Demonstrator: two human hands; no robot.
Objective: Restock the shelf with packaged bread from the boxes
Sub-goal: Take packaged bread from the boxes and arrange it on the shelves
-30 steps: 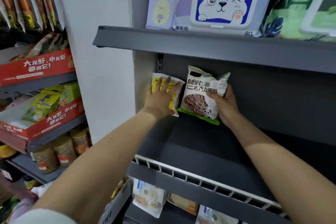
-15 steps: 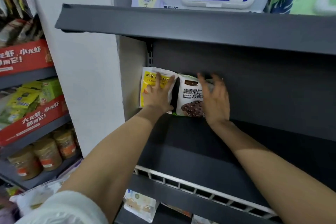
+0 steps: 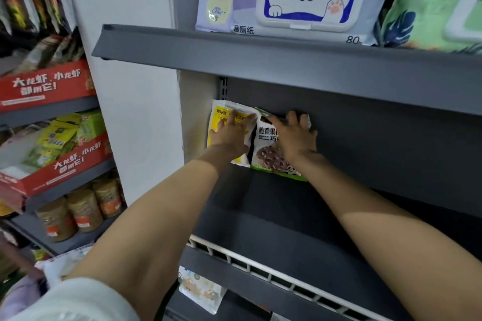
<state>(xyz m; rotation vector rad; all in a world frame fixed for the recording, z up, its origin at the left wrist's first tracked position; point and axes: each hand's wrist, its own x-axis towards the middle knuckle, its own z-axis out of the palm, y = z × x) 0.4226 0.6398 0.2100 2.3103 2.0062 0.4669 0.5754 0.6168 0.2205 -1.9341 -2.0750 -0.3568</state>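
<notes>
1. Fingers [image 3: 297, 122] of the right hand [image 3: 294, 138] lie spread flat on the chocolate bread packet [image 3: 268, 154], standing upright at the shelf [image 3: 260, 216] back.
2. Left hand [image 3: 232, 135] presses flat on the yellow bread packet [image 3: 217, 122] just left, both touching.

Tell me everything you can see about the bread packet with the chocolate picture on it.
The chocolate bread packet is a glossy white plastic pouch with dark Chinese lettering, a picture of brown speckled bread and a green bottom edge. It stands upright at the back of the dark grey shelf, leaning on the back panel, its left edge against the yellow packet. The right hand lies spread over its upper right part, pressing it back.
</notes>
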